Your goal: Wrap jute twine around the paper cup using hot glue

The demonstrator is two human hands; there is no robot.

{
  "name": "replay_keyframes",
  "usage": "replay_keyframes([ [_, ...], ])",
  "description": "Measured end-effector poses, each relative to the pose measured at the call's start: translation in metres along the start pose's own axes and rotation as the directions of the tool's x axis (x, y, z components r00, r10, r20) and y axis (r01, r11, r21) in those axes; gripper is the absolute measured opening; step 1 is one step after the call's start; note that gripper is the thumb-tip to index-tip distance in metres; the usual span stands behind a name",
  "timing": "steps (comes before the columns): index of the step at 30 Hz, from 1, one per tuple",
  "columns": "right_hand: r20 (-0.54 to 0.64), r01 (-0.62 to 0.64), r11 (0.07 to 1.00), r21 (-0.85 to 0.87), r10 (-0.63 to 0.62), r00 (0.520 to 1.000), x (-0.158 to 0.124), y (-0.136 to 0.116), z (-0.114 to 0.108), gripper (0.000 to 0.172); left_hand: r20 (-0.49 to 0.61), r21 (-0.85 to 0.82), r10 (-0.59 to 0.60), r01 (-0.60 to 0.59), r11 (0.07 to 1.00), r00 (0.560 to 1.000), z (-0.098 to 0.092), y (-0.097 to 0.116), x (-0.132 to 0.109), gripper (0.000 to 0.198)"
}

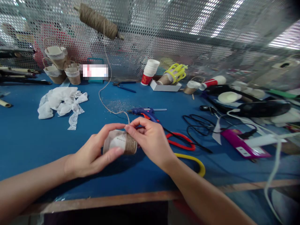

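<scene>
A white paper cup point(116, 143) lies sideways above the blue table, its right part wrapped in brown twine point(131, 144). My left hand point(95, 150) is closed round the cup, thumb in front and index finger along the top. My right hand point(150, 139) pinches the twine at the cup's upper right edge, thumb and index finger together. From there the loose strand point(105, 104) runs up to a big twine spool point(97, 22) hung on the mesh wall. Just behind my right hand lies a blue glue gun point(142, 111).
White lace point(59, 101) lies at left below twine-wrapped cups point(56, 57). Pliers point(126, 87), stacked cups point(150, 72) and a white box point(165, 86) stand behind. Red-handled point(181, 142) and yellow-handled point(198, 162) tools, black cables and a purple power strip point(243, 145) lie right.
</scene>
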State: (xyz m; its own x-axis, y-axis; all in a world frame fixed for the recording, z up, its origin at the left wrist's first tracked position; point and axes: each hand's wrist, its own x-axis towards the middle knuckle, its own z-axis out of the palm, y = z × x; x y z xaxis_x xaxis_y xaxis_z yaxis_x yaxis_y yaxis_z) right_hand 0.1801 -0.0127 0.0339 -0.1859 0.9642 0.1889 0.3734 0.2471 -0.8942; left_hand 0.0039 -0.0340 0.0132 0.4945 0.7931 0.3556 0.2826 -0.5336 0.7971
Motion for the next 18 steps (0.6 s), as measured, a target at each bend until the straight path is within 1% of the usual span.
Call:
replay_keyframes([
  [2,-0.037,0.068,0.993,-0.095,-0.072,0.997,-0.0007,0.0039,0.0028,0.019,-0.026,-0.130,-0.201,0.196,0.972,0.979,0.0021,-0.0001,0.0023,0.035],
  [3,-0.047,0.099,0.985,-0.139,-0.106,0.993,-0.0009,0.0056,0.0039,0.018,-0.033,-0.199,-0.267,0.255,0.946,0.963,0.0029,-0.0001,0.0037,0.033],
  [5,-0.048,0.152,0.968,-0.198,-0.164,0.985,-0.0008,0.0079,0.0050,0.017,-0.022,-0.303,-0.338,0.316,0.899,0.941,0.0037,-0.0003,0.0063,0.031],
  [8,-0.021,0.187,0.962,-0.201,-0.195,0.981,0.0006,0.0084,0.0041,0.017,-0.017,-0.345,-0.335,0.309,0.886,0.942,0.0034,-0.0011,0.0087,0.026],
  [13,0.008,0.177,0.976,-0.124,-0.178,0.984,0.0018,0.0056,0.0017,0.016,-0.010,-0.314,-0.289,0.271,0.910,0.957,0.0018,-0.0007,0.0087,0.026],
  [18,-0.028,0.258,0.950,-0.174,-0.267,0.963,-0.0006,0.0032,0.0008,0.017,0.004,-0.274,-0.261,0.252,0.928,0.965,0.0013,0.0014,0.0074,0.024],
])
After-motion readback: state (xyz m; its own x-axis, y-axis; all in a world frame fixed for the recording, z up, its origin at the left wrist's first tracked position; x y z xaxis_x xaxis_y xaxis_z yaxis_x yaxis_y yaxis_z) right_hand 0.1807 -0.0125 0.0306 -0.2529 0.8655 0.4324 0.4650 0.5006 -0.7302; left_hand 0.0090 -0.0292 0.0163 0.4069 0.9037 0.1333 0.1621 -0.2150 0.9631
